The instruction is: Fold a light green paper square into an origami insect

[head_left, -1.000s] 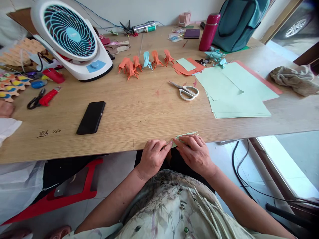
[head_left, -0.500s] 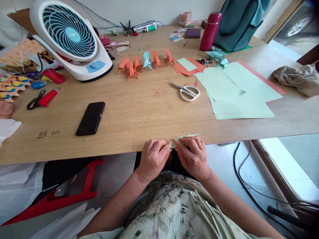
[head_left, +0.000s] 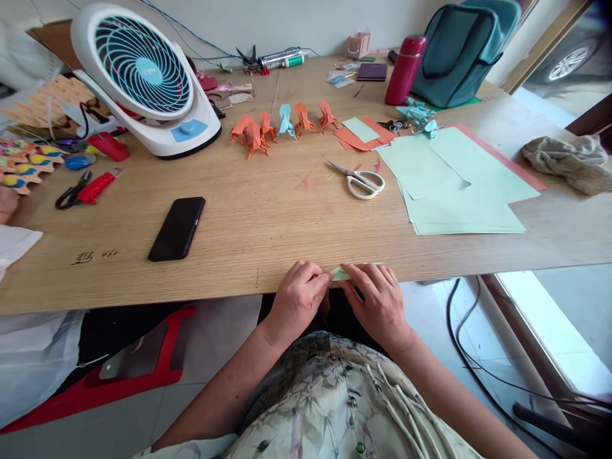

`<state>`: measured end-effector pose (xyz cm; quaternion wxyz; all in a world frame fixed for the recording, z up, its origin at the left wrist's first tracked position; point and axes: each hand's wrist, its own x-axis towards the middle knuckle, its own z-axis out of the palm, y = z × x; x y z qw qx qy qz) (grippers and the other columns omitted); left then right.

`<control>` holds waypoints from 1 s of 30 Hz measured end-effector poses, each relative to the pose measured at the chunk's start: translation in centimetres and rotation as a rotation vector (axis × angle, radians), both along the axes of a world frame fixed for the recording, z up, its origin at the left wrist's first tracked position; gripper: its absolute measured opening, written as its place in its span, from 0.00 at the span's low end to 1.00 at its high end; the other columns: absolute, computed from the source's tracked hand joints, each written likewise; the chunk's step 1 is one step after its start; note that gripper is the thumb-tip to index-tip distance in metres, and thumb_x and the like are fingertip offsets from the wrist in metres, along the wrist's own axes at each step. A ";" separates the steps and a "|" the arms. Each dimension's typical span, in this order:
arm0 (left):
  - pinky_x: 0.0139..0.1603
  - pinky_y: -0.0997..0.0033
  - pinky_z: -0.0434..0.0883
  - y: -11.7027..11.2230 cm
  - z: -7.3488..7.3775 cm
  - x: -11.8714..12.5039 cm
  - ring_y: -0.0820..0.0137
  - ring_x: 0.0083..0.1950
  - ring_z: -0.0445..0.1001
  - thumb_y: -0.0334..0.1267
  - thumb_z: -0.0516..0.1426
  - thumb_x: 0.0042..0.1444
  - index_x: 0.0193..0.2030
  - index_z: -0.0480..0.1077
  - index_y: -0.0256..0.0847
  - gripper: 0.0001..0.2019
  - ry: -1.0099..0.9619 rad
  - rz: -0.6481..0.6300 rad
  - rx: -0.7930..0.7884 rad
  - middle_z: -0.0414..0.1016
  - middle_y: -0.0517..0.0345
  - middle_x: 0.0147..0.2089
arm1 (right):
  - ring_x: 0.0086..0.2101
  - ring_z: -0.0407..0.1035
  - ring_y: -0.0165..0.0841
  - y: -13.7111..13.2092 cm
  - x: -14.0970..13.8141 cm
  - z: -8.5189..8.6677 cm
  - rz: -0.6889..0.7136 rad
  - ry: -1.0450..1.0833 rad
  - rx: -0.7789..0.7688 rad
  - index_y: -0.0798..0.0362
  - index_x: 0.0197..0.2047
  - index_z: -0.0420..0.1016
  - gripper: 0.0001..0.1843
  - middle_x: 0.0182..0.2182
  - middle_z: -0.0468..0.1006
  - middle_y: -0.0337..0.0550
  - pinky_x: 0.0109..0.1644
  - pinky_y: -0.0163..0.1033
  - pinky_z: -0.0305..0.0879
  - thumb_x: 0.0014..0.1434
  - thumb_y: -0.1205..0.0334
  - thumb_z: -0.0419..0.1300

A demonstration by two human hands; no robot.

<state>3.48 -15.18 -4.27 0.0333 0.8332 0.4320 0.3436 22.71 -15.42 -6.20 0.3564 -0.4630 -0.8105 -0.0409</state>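
Note:
A small folded piece of pale green paper (head_left: 340, 275) is held at the table's front edge, mostly covered by my fingers. My left hand (head_left: 300, 294) pinches its left end between thumb and fingertips. Over its right part lies my right hand (head_left: 377, 299), thumb below and fingers bent across the top, closed on the paper. Beyond the hands, white-handled scissors (head_left: 364, 183) lie with their blades toward the left. Several folded paper figures, such as an orange one (head_left: 304, 118) and a blue one (head_left: 285, 121), stand in a row farther back.
Pale green sheets (head_left: 471, 207) lie at the right, with orange paper (head_left: 366, 141) behind. A black phone (head_left: 176, 228), red-handled pliers (head_left: 90, 189) and a white fan (head_left: 191, 134) are at the left. A pink bottle (head_left: 405, 71) and teal bag (head_left: 459, 57) stand at the back.
The view has tilted slightly, so the table things sit a little lower and to the right. My right hand's fingers have come farther over the paper, and less of it shows.

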 end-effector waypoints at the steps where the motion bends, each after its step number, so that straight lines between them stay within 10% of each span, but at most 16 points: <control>1: 0.40 0.70 0.72 0.0 -0.1 0.1 0.69 0.39 0.68 0.31 0.56 0.69 0.46 0.76 0.38 0.07 0.004 0.002 0.014 0.73 0.55 0.37 | 0.41 0.74 0.39 0.1 0.4 0.1 0.036 0.026 -0.016 0.51 0.56 0.70 0.13 0.43 0.82 0.47 0.49 0.47 0.67 0.69 0.64 0.60; 4: 0.39 0.70 0.72 -0.1 -0.4 0.2 0.70 0.39 0.68 0.30 0.56 0.69 0.49 0.75 0.38 0.08 0.026 0.007 0.055 0.73 0.56 0.37 | 0.50 0.74 0.39 0.1 1.3 0.6 0.109 0.084 -0.007 0.50 0.51 0.70 0.10 0.51 0.81 0.48 0.61 0.51 0.64 0.68 0.68 0.61; 10: 0.39 0.69 0.72 -0.1 -0.5 0.1 0.69 0.39 0.68 0.31 0.54 0.70 0.50 0.75 0.38 0.09 0.036 0.012 0.050 0.74 0.55 0.37 | 0.39 0.72 0.36 0.5 1.4 1.4 0.183 0.002 0.042 0.54 0.47 0.75 0.07 0.43 0.81 0.49 0.44 0.44 0.68 0.66 0.72 0.61; 30: 0.40 0.71 0.70 -0.1 -0.2 0.2 0.70 0.38 0.71 0.32 0.54 0.70 0.46 0.76 0.38 0.08 0.038 0.049 -0.018 0.72 0.56 0.37 | 0.35 0.67 0.32 2.4 1.0 2.8 0.272 -0.129 -0.089 0.52 0.35 0.74 0.13 0.32 0.74 0.42 0.40 0.39 0.62 0.72 0.66 0.54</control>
